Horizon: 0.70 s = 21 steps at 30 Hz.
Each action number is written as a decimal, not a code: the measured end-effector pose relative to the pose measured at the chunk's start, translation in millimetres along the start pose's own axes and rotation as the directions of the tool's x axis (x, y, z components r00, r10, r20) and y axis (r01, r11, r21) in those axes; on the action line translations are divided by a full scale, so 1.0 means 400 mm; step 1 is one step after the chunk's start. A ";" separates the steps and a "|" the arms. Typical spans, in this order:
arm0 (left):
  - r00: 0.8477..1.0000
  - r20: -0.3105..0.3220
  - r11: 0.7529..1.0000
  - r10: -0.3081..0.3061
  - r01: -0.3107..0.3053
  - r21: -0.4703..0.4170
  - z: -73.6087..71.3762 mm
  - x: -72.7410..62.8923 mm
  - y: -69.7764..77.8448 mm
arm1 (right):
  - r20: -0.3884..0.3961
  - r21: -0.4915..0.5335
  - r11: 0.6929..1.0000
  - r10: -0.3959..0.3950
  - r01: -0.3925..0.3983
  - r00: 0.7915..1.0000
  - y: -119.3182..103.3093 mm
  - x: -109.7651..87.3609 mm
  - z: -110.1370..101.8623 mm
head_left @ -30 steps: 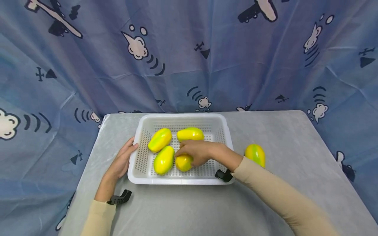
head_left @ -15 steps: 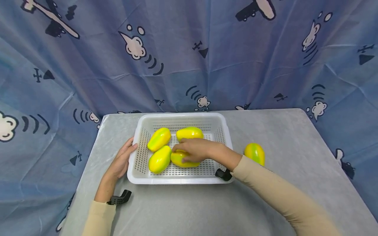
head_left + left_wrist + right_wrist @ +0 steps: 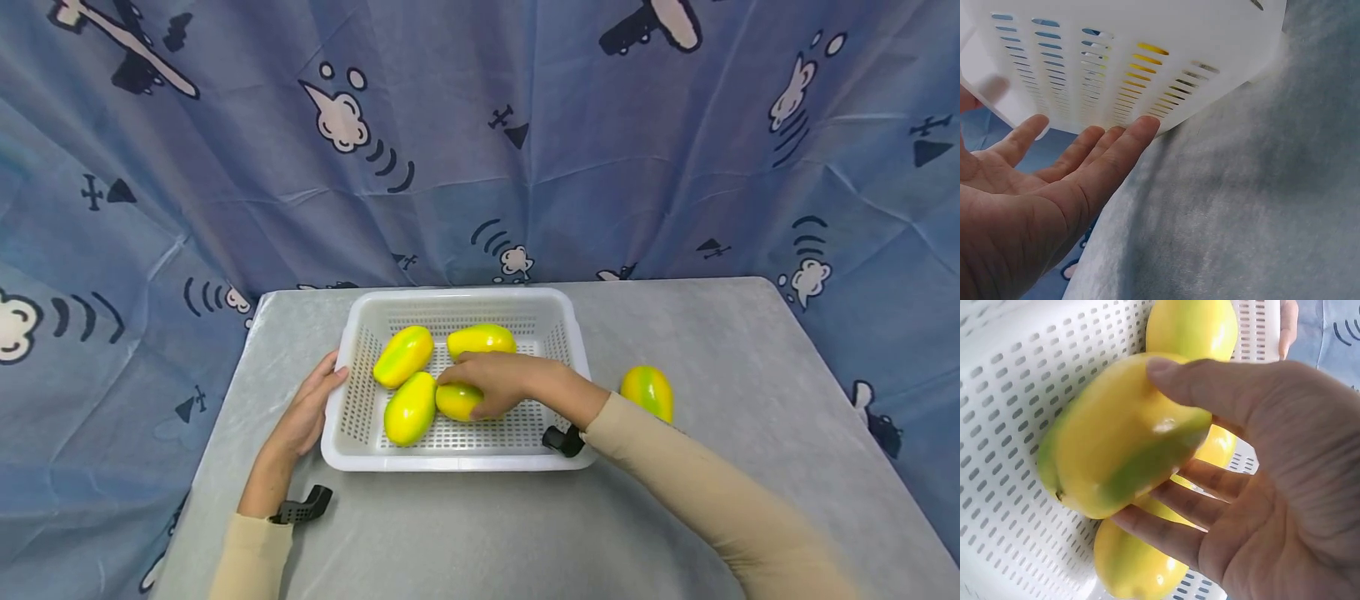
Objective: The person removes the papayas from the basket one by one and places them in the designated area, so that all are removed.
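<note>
My right hand (image 3: 498, 382) reaches into a white perforated plastic basket (image 3: 457, 461) and grips a yellow-green papaya (image 3: 456, 402). In the right wrist view the thumb lies over this papaya (image 3: 1116, 437) and the fingertips support its other side. Three more papayas lie in the basket: one front left (image 3: 410, 410), one back left (image 3: 403, 357) and one at the back (image 3: 482, 338), partly covered by my hand. My left hand (image 3: 306, 408) holds the basket's left rim, thumb over the edge. In the left wrist view its nearly straight fingers (image 3: 1119, 153) lie along the outer wall (image 3: 1110, 62).
Another papaya (image 3: 647, 392) lies on the grey-covered table (image 3: 465, 533) to the right of the basket, beyond my right forearm. A blue curtain (image 3: 450, 167) with printed airplanes and clouds hangs behind the table. Each wrist wears a black camera mount (image 3: 303, 506).
The papaya in my right hand turned from end-on to more sideways. The front-left papaya shifted left and tilted, then turned back more upright. My left hand stayed on the rim.
</note>
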<state>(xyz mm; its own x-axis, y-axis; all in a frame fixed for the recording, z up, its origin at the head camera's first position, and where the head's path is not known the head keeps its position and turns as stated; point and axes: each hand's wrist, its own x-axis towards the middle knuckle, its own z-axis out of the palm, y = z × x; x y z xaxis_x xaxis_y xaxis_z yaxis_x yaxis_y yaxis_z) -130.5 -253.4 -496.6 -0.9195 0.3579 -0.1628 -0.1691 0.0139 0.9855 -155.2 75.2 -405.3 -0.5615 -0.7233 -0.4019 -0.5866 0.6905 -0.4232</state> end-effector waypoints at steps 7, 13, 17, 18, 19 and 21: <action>1.000 0.005 1.000 0.009 -0.009 0.000 -0.003 -0.003 -0.001 | 0.021 0.010 1.000 0.011 -0.011 1.000 0.004 0.005 0.001; 1.000 0.006 1.000 0.014 -0.014 0.004 -0.003 -0.004 -0.003 | -0.007 0.021 0.999 0.028 -0.028 1.000 0.001 -0.002 0.002; 1.000 0.007 1.000 0.017 -0.017 -0.001 -0.003 -0.004 -0.002 | -0.049 0.028 0.999 0.023 -0.021 0.999 -0.001 -0.015 0.001; 1.000 0.007 1.000 0.018 -0.018 -0.003 -0.003 -0.004 -0.003 | -0.061 0.031 0.999 0.021 -0.019 0.998 -0.002 -0.020 0.001; 1.000 0.007 1.000 0.019 -0.019 -0.004 -0.003 -0.004 -0.002 | -0.073 0.034 0.999 0.016 -0.014 0.997 -0.003 -0.024 -0.002; 1.000 0.010 1.000 0.020 -0.020 -0.006 -0.004 -0.003 -0.003 | -0.098 0.035 0.999 0.011 -0.008 0.995 -0.004 -0.032 -0.004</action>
<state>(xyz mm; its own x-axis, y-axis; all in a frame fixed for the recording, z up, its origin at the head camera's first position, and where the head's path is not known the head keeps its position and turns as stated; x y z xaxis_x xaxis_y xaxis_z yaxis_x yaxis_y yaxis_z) -129.8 -255.3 -497.5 -0.9190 0.3675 -0.1428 -0.1529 0.0015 0.9882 -148.0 83.3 -398.0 -0.6226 -0.7117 -0.3252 -0.5615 0.6958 -0.4478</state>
